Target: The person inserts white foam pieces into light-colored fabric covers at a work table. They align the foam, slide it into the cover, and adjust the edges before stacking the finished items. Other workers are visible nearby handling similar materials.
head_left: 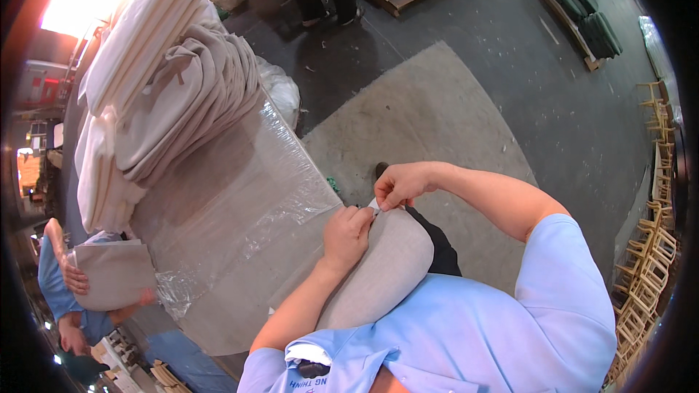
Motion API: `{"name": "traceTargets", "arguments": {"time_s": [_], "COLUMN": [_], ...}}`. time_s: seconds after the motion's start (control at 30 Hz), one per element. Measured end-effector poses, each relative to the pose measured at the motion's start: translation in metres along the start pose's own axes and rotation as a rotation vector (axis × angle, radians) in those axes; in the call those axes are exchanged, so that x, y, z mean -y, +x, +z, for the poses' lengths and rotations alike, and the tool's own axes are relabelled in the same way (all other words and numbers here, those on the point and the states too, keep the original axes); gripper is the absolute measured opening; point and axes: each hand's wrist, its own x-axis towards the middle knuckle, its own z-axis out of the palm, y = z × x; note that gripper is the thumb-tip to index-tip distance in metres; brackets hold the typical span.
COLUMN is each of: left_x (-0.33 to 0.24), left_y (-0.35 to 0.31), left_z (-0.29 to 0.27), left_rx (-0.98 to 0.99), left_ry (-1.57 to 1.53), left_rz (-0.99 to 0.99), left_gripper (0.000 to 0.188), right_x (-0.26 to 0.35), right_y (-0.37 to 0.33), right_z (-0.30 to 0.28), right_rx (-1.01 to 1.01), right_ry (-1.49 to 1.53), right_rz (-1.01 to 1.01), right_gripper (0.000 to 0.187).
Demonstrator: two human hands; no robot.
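A light grey fabric-covered cushion [393, 258] leans against my body at the table's edge. My left hand [346, 239] is closed, its thumb and fingers pinching the far end of the cushion's cover. Right beside it, my right hand [403, 183] pinches the same end, fingertips almost meeting those of the left. A bit of white shows between the two hands. Whatever small part lies inside the fingertips is hidden.
The table [226, 211] wears clear plastic film. On its far side are piled grey fabric covers [193, 94] and white padding [138, 36]. A co-worker at left holds a grey cushion [113, 276]. Another person stands beyond a floor mat [429, 109]. Wooden chair frames [648, 291] line the right.
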Motion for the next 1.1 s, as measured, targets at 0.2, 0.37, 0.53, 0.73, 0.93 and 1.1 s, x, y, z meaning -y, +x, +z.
{"name": "traceTargets", "arguments": {"time_s": [0.2, 0.37, 0.53, 0.73, 0.93, 1.1], "left_x": [0.007, 0.022, 0.006, -0.003, 0.006, 0.014], "left_y": [0.012, 0.034, 0.022, 0.02, 0.031, 0.045], "left_z": [0.001, -0.004, 0.018, 0.014, 0.024, 0.034], "left_rx": [0.177, 0.478, 0.206, 0.006, 0.017, 0.261], "left_ry": [-0.427, -0.473, -0.203, -0.08, -0.23, -0.152], "left_rz": [-0.551, -0.552, -0.29, -0.133, -0.291, -0.471], "left_gripper": [0.021, 0.03, 0.024, 0.015, 0.021, 0.028], "right_x": [-0.024, -0.033, -0.022, -0.037, -0.04, -0.052], "right_y": [0.003, 0.004, -0.006, 0.008, 0.014, 0.027], "right_z": [0.027, 0.039, 0.014, 0.005, 0.028, 0.032], "right_rx": [-0.444, -0.601, -0.194, -0.233, -0.518, -0.646], "right_ry": [-0.247, -0.287, 0.095, -0.196, 0.04, 0.151], "right_rz": [-0.45, -0.51, -0.053, -0.296, -0.118, 0.001], "right_gripper": [0.02, 0.026, 0.028, 0.023, 0.022, 0.024]}}
